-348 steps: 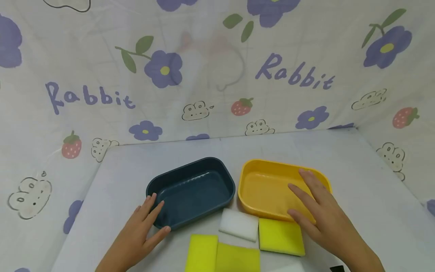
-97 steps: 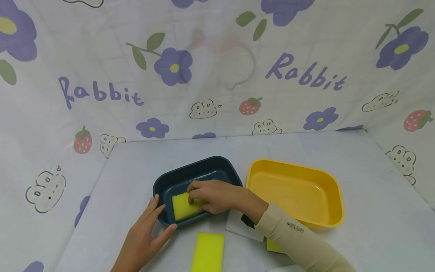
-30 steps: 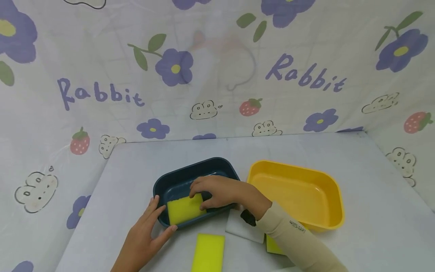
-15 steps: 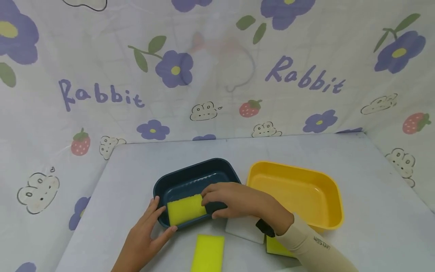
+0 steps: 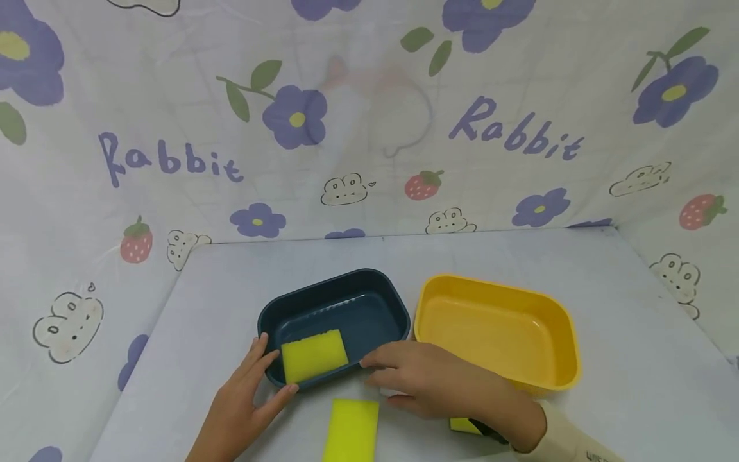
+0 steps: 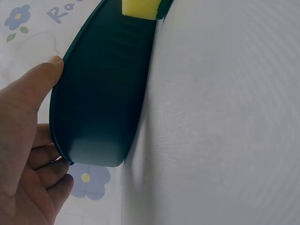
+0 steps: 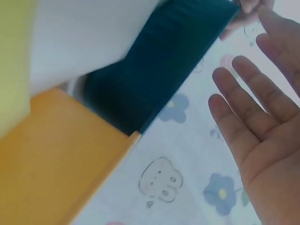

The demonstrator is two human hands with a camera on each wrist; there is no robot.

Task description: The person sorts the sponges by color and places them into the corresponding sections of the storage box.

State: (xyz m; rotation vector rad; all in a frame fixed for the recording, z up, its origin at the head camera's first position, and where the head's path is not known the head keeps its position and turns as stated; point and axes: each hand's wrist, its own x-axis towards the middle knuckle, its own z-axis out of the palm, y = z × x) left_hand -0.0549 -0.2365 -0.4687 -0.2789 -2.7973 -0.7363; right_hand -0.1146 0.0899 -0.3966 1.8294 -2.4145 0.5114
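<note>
My left hand (image 5: 245,391) rests at the left corner of the dark blue tray (image 5: 335,282), its thumb and fingertips touching the rim on two sides. A yellow sponge (image 5: 314,356) lies inside that tray, toward its front left. My right hand (image 5: 427,378) hovers just past the tray's front right side, fingers extended and holding nothing. Beneath it is a white sponge (image 7: 89,42), mostly covered by the hand in the head view. Another yellow sponge (image 5: 352,430) lies in front of the blue tray.
A yellow tray (image 5: 496,285) with nothing in it stands right of the blue one. One more yellow sponge (image 5: 464,425) shows partly under my right wrist, which wears a black band. A patterned cloth (image 5: 369,128) hangs behind the white tabletop (image 5: 219,282).
A yellow sponge from the front has gone into the blue tray and been let go by my right hand. That hand has since drawn out, right and toward me. My left hand stays put.
</note>
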